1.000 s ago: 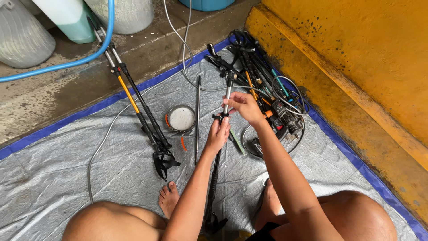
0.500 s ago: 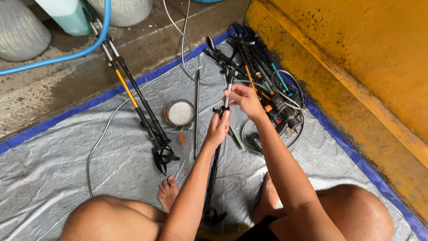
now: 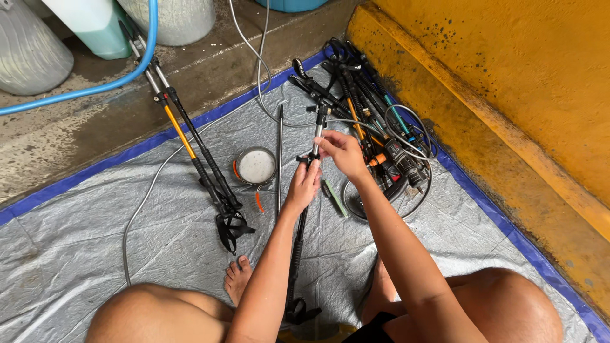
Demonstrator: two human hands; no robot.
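Near the tarp's (image 3: 159, 254) middle, the left hand (image 3: 304, 185) clamps its fingers on the black trekking pole (image 3: 298, 235), the right hand (image 3: 343, 152) pinching the silver upper section: adjusting its length, apparently; next needs a steady twist or slide

Grey tarp (image 3: 127, 241) with blue edging spread over the concrete floor (image 3: 76, 127). On it: two black-and-orange trekking poles (image 3: 197, 152), a small round tin (image 3: 255, 165), a thin metal rod (image 3: 279, 159), a big heap of poles and cables (image 3: 375, 127) by the yellow wall.
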